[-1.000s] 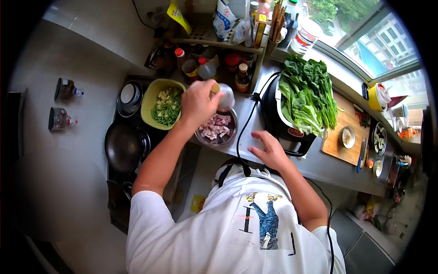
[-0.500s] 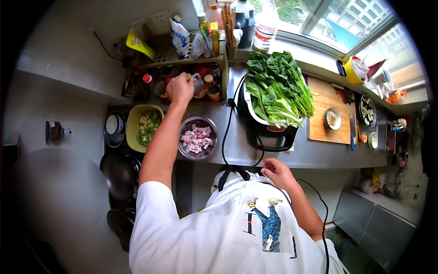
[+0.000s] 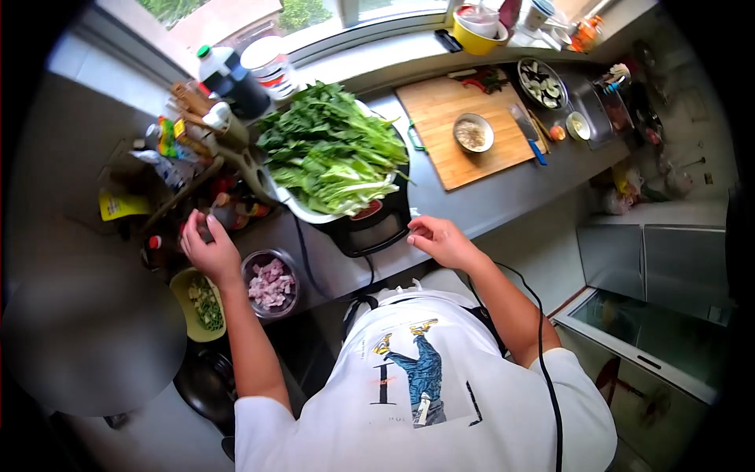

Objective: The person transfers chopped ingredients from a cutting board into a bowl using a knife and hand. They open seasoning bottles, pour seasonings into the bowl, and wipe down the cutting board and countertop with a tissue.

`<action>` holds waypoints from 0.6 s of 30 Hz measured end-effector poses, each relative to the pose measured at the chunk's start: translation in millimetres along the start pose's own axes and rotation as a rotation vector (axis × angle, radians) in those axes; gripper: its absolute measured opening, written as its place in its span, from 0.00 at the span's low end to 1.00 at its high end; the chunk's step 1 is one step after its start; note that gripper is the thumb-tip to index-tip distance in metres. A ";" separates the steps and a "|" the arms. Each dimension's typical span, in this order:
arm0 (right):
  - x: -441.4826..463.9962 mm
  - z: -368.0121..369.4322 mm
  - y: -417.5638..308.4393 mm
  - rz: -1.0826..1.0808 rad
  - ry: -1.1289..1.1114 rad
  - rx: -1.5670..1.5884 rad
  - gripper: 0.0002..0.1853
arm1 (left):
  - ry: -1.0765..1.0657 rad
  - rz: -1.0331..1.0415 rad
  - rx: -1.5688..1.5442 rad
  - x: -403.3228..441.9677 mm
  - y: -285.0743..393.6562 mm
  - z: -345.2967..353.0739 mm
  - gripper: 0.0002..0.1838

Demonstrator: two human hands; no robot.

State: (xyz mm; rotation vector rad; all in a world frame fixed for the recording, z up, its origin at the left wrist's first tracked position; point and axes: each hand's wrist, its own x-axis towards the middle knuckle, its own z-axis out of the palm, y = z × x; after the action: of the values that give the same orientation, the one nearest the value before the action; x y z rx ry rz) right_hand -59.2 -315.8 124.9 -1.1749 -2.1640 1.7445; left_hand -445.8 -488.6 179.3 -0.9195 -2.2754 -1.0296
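Note:
My left hand [image 3: 211,248] is raised beside the seasoning bottles [image 3: 228,212], its fingers parted and nothing visible in them. Below it are a clear bowl of chopped raw meat [image 3: 271,285] and a yellow-green basin [image 3: 185,315] with cut green vegetables. Over the counter's front edge hovers my right hand [image 3: 444,242], fingers loosely bent and apart, with nothing seen in it. Nearest to that hand is a black appliance [image 3: 363,236] with a handle. On top of it rests a white tray [image 3: 303,208] heaped with leafy greens [image 3: 330,149].
Right of the greens lies a wooden cutting board [image 3: 429,118] with a small bowl of minced food [image 3: 473,134]. A blue-handled knife [image 3: 538,151] is at its edge. Farther right are a bowl of sliced vegetables [image 3: 543,84] and a sink [image 3: 594,110]. A black cable [image 3: 303,252] crosses the counter.
The view has swung to the right. My left hand has drawn back from the bottles and its fingers have opened. My right hand has come up over the counter edge.

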 end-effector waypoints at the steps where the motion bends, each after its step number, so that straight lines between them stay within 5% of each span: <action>1: 2.8 -13.1 5.8 0.020 0.030 -0.046 0.16 | -0.062 -0.012 -0.110 -14.4 33.5 -6.1 0.13; 6: 36.4 -94.9 86.1 0.159 0.208 -0.038 0.13 | -0.807 0.080 -0.574 -107.9 185.9 26.4 0.05; 11: 57.0 -196.6 141.9 0.279 0.333 -0.082 0.14 | -1.234 0.088 -0.644 -170.9 293.8 126.5 0.08; 15: 73.1 -295.2 206.9 0.350 0.583 -0.147 0.14 | -1.294 -0.271 -0.485 -209.9 348.0 206.2 0.13; 18: 92.2 -359.9 257.8 0.462 0.729 -0.270 0.14 | -1.376 -0.344 -0.436 -245.1 351.2 244.8 0.13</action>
State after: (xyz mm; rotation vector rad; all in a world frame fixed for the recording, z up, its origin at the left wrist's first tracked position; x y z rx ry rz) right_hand 195.5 30.2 -16.0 -2.0962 -1.7757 0.8804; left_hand -60.0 -216.6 35.8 -1.8678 -3.4520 -1.2557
